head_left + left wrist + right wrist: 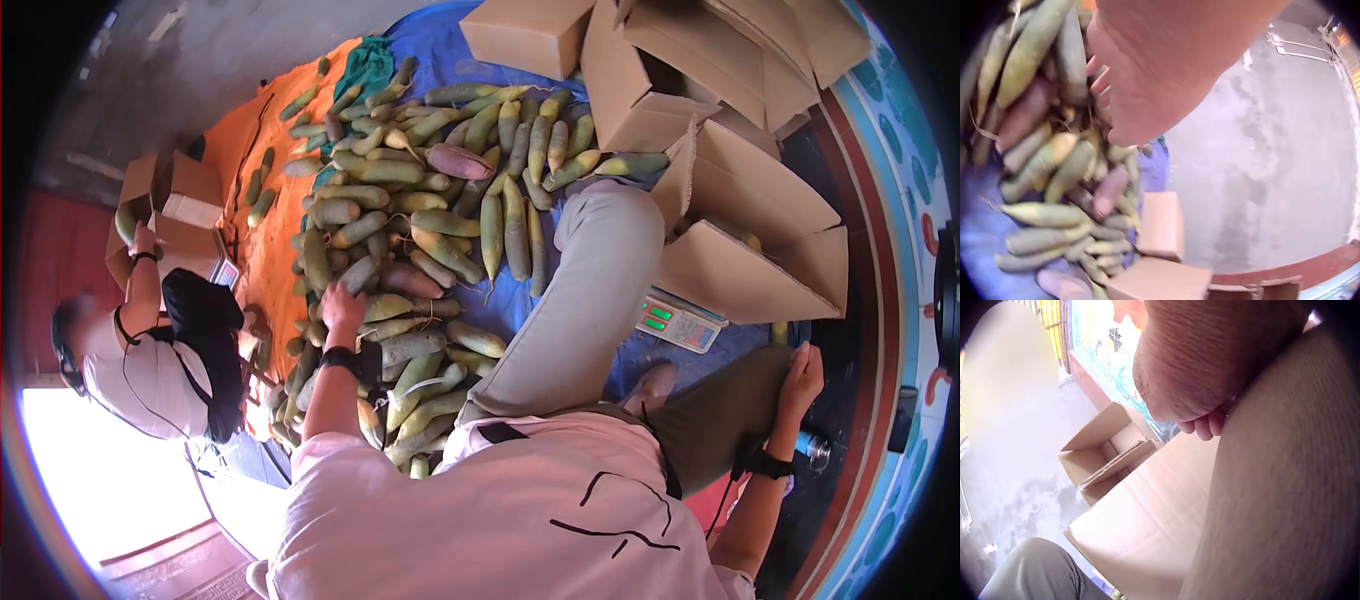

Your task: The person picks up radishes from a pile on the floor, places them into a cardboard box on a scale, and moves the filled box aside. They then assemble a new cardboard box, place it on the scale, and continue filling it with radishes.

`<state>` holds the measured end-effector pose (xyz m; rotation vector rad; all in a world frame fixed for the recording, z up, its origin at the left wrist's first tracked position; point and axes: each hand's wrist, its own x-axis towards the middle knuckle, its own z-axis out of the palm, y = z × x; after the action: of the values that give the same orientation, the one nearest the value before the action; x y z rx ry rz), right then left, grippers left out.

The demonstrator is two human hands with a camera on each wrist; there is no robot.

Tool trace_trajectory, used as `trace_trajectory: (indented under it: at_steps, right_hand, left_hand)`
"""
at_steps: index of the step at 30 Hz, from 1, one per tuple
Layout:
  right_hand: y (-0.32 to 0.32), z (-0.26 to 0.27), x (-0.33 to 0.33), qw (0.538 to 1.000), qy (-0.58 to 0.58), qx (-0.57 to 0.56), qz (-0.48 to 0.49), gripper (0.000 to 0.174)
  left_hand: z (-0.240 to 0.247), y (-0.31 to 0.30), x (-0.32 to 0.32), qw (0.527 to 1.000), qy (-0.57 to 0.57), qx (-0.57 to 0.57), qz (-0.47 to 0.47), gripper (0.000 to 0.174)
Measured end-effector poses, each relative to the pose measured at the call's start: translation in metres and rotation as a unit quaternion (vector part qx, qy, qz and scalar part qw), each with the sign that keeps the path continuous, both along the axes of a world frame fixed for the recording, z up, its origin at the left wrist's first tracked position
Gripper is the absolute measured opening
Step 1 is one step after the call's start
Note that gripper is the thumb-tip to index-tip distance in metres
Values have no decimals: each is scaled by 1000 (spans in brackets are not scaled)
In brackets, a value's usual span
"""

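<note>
A big pile of long green radishes (440,240) lies in front of me, a few reddish ones among them. My left hand (343,310) reaches into its near left side, fingers around the end of a grey-green radish (359,274). In the left wrist view the fingertips (1102,81) curl beside the radishes, and the palm hides part of what they touch. My right hand (800,378) rests on my right knee, fingers loosely curled and holding nothing. In the right wrist view those fingers (1204,427) lie against the trouser leg (1291,487).
An open carton (770,260) stands on a digital scale (680,320) to my right. More cartons (690,60) are stacked behind. Blue sheeting (430,45) and orange sheeting (270,200) lie underneath the pile. At the left another person (150,370) holds a radish by a carton (190,190).
</note>
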<state>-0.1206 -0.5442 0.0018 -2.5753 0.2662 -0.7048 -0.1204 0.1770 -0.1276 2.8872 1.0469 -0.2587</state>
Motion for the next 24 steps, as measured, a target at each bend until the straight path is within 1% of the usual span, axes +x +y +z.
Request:
trace_trajectory:
  at_steps: [1, 3, 5, 7, 8, 11, 12, 13, 14, 16, 17, 19, 20, 24]
  right_hand:
    - [1, 0, 0, 1000, -6, -3, 4, 29]
    - [2, 4, -1, 1000, 6, -15, -2, 27]
    - [6, 8, -1, 999, 18, -27, -5, 24]
    - [11, 10, 0, 1000, 9, -27, 11, 22]
    - [11, 9, 0, 1000, 8, -26, 6, 22]
    - [8, 8, 0, 999, 18, -42, 12, 20]
    - [10, 10, 0, 999, 15, -45, 16, 19]
    - [12, 11, -1, 999, 14, -47, 20, 19]
    - [11, 11, -1, 999, 13, -47, 16, 19]
    - [10, 10, -2, 998, 12, -64, 17, 17]
    - [11, 10, -2, 998, 11, -63, 15, 17]
    - [11, 10, -2, 998, 12, -63, 13, 17]
    - [12, 11, -2, 998, 11, -62, 11, 17]
    - [15, 12, -1, 997, 10, -80, 7, 17]
  left_hand:
    - [-8, 12, -12, 999, 41, 25, 24, 55]
    - [-17, 27, -29, 988, 133, -5, 74, 64]
    - [-21, 28, -41, 992, 101, -33, 61, 66]
    - [10, 2, -31, 986, 156, 1, 56, 62]
    - [8, 0, -33, 989, 136, 35, 39, 58]
    - [1, 12, -35, 988, 144, 55, 24, 60]
    - [-7, 20, -38, 990, 125, 50, 27, 68]
    - [-20, 31, -41, 991, 124, 50, 23, 68]
    - [-35, 43, -44, 994, 98, 14, 44, 72]
    - [-42, 50, -45, 994, 68, -40, 70, 82]
    - [-39, 48, -42, 995, 67, -39, 68, 82]
    - [-20, 33, -34, 988, 123, -1, 91, 81]
    - [6, 11, -28, 984, 154, 18, 93, 83]
    - [-9, 26, -31, 981, 184, 6, 65, 84]
